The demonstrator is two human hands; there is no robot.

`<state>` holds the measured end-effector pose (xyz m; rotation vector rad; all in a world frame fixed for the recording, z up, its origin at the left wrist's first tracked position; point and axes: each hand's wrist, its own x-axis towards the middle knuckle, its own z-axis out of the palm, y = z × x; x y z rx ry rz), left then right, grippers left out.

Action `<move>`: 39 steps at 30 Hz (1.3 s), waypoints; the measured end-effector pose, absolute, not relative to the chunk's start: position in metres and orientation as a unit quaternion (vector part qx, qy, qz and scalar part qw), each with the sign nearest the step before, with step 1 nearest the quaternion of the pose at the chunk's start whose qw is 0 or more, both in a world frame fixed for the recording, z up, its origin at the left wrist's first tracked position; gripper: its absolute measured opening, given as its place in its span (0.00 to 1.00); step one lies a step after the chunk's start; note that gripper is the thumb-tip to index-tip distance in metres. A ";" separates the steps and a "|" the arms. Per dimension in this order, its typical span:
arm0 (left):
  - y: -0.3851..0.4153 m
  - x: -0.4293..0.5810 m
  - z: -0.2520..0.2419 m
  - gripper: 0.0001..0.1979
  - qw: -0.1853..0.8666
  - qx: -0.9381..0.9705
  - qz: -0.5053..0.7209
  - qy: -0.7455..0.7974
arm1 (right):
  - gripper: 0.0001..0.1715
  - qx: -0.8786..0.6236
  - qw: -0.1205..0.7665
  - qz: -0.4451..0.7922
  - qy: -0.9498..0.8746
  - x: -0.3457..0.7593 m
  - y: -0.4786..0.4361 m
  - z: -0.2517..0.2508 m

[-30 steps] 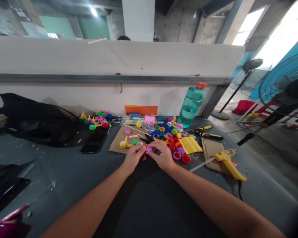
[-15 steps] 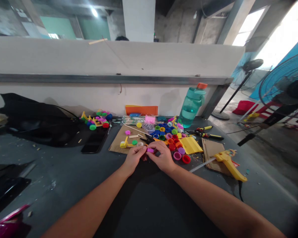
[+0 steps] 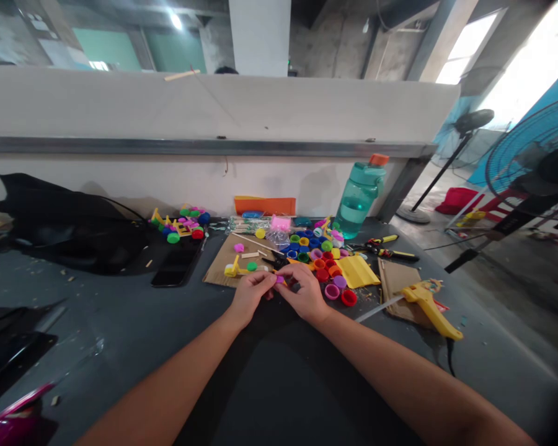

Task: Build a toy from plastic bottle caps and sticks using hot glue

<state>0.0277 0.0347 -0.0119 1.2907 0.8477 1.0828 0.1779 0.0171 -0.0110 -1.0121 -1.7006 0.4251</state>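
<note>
Far left of your left hand: black bag [image 3: 69,226] (or loose sheeting, cannot tell). Nearer that hand, a dark phone [image 3: 171,271] lies flat, with a cluster of coloured toys [image 3: 173,238] by its far end. Just beyond your left hand, cardboard [image 3: 227,249] carries a yellow toy part [image 3: 234,269].

Your left hand [image 3: 247,300]: fingers curled, thumb and fingertips pinched on the purple piece [image 3: 279,280]. That piece sits between your two hands, partly covered by fingertips (too small to read its shape). Your right hand [image 3: 306,293]: curled, thumb and forefinger nearly together, gripping the piece's other side.

Just beyond your right hand, bottle caps [image 3: 322,275] in several colours; a yellow sheet [image 3: 359,272] lies right of them. A teal water bottle [image 3: 356,201] leans farther back. Well right of your right hand, a yellow glue gun [image 3: 431,310] lies partly on brown board [image 3: 390,277].
</note>
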 end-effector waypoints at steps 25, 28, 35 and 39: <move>0.038 0.028 -0.016 0.13 0.591 0.536 0.491 0.349 | 0.08 -0.451 0.535 0.180 -0.692 0.180 0.020 -0.015; 0.038 0.028 -0.015 0.13 0.586 0.546 0.486 0.349 | 0.08 -0.450 0.537 0.186 -0.689 0.180 0.020 -0.015; 0.037 0.028 -0.014 0.13 0.596 0.531 0.486 0.356 | 0.07 -0.450 0.536 0.186 -0.690 0.180 0.020 -0.014; 0.037 0.028 -0.014 0.13 0.594 0.536 0.484 0.355 | 0.07 -0.451 0.537 0.187 -0.688 0.179 0.020 -0.014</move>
